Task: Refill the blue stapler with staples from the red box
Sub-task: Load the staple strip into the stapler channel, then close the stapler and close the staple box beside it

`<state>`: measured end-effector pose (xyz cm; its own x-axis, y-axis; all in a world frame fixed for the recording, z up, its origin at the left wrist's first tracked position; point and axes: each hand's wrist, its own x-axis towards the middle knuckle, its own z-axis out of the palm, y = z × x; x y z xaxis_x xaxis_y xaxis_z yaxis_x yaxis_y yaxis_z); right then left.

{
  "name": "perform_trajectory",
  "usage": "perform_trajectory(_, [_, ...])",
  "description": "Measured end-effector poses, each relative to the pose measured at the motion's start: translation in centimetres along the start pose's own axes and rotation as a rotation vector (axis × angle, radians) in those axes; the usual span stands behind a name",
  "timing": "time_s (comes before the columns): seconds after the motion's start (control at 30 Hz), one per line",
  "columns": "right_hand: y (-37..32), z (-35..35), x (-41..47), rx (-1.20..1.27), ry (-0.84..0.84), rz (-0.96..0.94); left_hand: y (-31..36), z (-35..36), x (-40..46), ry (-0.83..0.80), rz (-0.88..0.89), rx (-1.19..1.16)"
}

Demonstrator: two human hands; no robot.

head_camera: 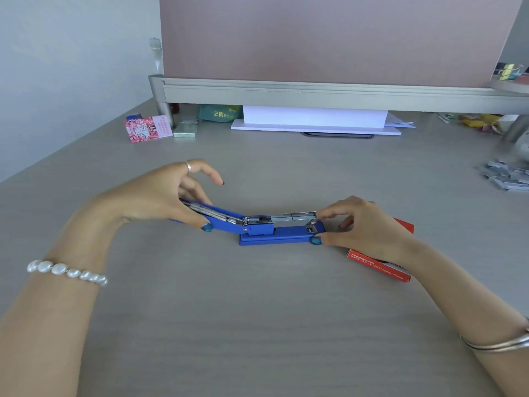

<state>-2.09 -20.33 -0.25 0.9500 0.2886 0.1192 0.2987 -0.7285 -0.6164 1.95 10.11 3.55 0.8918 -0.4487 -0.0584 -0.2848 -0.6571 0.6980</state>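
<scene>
The blue metal-and-plastic stapler (266, 229) lies hinged wide open on the grey wood-grain desk (257, 325), in front of me between both hands. My left hand (160, 196) pinches the blue lid, folded back to the left, thumb at its near edge and fingers curled over the top. My right hand (363, 227) pinches the front end of the silver staple channel (292, 217), thumb against the blue base and fingertips on the metal tip.

I judge the step in hand to be seating a strip in the channel. To do it well, I should keep the base flat, slide the staples fully down the rail, legs down, then close the lid gently.

The red cardboard staple box (380, 265) lies just beyond my right wrist, mostly hidden by it. I cannot tell whether it is open. Whether the channel holds staples is hard to make out. Loose grey staple strips (503, 176) sit far right, cut off by the edge.
</scene>
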Motion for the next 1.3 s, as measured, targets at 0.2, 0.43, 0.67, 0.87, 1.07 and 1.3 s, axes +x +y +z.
perform_trajectory(0.2, [0.3,0.1,0.1,0.013,0.008,0.002,1.2,-0.1,-0.2,0.243,0.124,-0.082])
perform_trajectory(0.43, [0.4,0.2,0.2,0.02,0.013,0.02,2.7,3.3,1.3,0.444,0.291,-0.372])
perform_trajectory(0.67, [0.2,0.1,0.1,0.024,-0.001,0.013,3.6,7.2,2.7,0.396,0.362,-0.25])
perform_trajectory(0.87, [0.2,0.2,0.1,0.016,-0.001,0.021,3.5,9.0,3.0,0.295,0.367,-0.141])
perform_trajectory(1.07, [0.4,0.3,0.1,0.025,0.016,0.068,2.7,9.5,3.4,0.212,0.328,-0.051])
perform_trajectory(1.3, [0.6,0.3,0.2,0.012,0.011,0.086,2.9,9.7,3.5,0.229,0.337,-0.057])
